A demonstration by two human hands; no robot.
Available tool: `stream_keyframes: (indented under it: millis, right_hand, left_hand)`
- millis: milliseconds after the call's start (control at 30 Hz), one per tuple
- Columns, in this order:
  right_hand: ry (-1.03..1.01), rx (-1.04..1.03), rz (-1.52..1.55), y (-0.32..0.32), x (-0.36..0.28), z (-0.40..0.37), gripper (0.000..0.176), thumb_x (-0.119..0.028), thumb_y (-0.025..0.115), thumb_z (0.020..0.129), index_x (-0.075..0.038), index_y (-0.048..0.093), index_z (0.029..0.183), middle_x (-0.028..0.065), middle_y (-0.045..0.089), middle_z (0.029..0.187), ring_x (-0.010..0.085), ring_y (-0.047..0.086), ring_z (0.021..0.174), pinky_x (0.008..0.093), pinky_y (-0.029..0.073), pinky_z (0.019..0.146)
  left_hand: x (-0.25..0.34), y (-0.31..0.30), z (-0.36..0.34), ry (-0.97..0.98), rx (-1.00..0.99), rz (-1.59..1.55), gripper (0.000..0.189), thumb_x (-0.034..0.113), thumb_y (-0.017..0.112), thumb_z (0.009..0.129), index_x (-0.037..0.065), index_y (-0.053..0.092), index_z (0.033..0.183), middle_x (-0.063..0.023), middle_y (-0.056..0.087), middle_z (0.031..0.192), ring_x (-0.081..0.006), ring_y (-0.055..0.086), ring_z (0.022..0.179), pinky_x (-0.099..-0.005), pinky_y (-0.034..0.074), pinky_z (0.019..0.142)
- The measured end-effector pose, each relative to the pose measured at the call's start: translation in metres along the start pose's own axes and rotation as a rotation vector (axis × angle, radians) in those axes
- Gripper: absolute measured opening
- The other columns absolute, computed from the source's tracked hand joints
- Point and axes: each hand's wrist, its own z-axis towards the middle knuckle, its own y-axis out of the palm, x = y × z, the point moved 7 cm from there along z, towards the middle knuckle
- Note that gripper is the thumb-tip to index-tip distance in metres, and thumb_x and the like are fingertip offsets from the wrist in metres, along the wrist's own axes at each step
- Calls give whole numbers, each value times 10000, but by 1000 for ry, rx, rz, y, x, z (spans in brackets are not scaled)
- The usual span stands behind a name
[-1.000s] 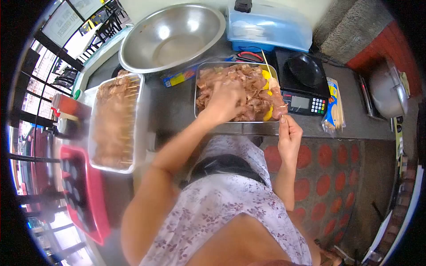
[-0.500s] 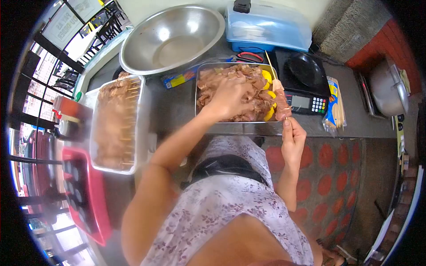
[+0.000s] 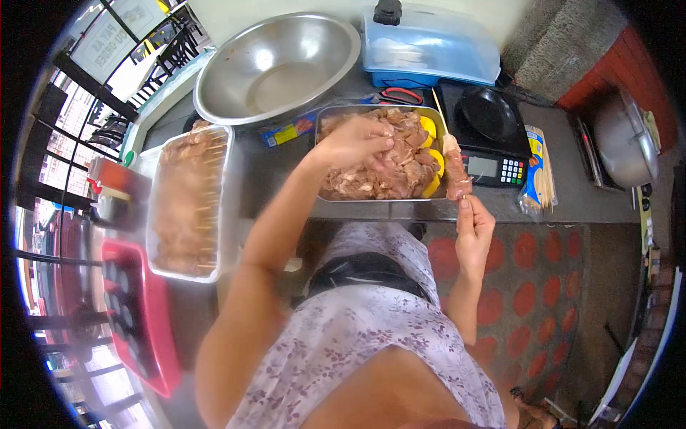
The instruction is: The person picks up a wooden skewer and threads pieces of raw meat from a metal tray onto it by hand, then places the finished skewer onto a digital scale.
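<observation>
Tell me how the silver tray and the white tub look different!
The silver tray holds loose meat; the white tub holds skewered meat. The silver tray's long side runs across the view; the white tub's runs up and down it. Both are roughly rectangular.

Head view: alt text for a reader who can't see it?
A person's right hand holds a meat skewer while the left hand is over loose meat in a metal tray. Filled skewers lie in a white tub to the left; a scale sits to the right.
</observation>
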Motion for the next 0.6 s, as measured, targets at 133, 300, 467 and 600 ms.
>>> stream_keyframes:
  millis: [133, 300, 467, 600]
  right_hand:
    - [0, -58, -8, 3, 1, -2, 233, -194, 498, 965, -11, 635, 920, -107, 357, 593, -5, 267, 511, 205, 190, 446]
    - [-30, -75, -39, 6, 3, -3, 233, -193, 501, 964, -11, 642, 928, -104, 366, 597, 0, 278, 517, 205, 197, 450]
    - [-19, -61, -39, 3, 2, -4, 229, -191, 502, 963, -15, 646, 936, -105, 363, 593, -1, 277, 516, 206, 196, 448]
    - [-10, -46, -22, 1, 4, -4, 232, -193, 500, 964, -17, 649, 936, -105, 361, 589, -3, 273, 512, 207, 190, 446]
  left_hand:
    - [-7, -2, -4, -18, -19, -285, 238, 103, 552, 910, -42, 576, 1097, -136, 652, 985, -213, 672, 826, -287, 565, 693]
    - [-14, -7, -2, 57, 121, -478, 189, 29, 629, 848, -45, 586, 1016, -133, 648, 916, -217, 668, 800, -304, 571, 720]
    - [-12, -17, -1, 177, 213, -256, 166, 47, 680, 816, -18, 607, 950, -93, 659, 842, -143, 638, 724, -258, 540, 654]
    - [-7, -20, -5, 212, 283, -118, 176, 72, 703, 803, -34, 622, 917, -97, 665, 803, -117, 620, 677, -243, 535, 599]
